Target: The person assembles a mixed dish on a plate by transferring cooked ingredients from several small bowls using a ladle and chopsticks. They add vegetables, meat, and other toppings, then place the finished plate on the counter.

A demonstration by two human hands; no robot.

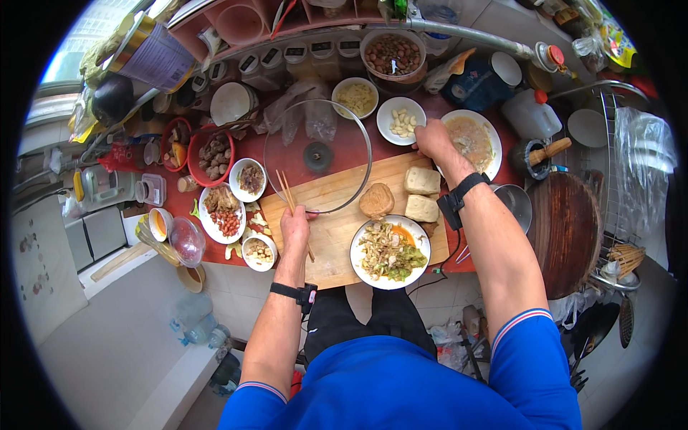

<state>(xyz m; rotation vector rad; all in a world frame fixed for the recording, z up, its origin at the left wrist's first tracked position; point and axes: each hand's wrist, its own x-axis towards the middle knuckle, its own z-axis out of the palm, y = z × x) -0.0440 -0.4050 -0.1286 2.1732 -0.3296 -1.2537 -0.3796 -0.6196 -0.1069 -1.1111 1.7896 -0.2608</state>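
My left hand [294,223] is closed around a pair of wooden chopsticks [284,188] over the wooden cutting board [333,247]. The rim of a clear glass lid [287,147] with a dark knob meets its fingertips; I cannot tell whether the lid is held up or rests on something. My right hand [435,141], fingers bent together, is at the edge of a white bowl of peeled garlic cloves [402,122], beside a plate of pale, soupy food [469,143]. What its fingers grip is hidden. A plate of chopped cabbage [390,250] sits nearest me, below several pale blocks [421,208] and a brown bun [377,200].
Small bowls and plates of food, including one with red pieces [225,221], crowd the left. A red bowl [212,155] stands behind them. At right are a mortar with pestle [534,154], a metal bowl [513,204] and a round wooden board [566,233]. Jars line the back.
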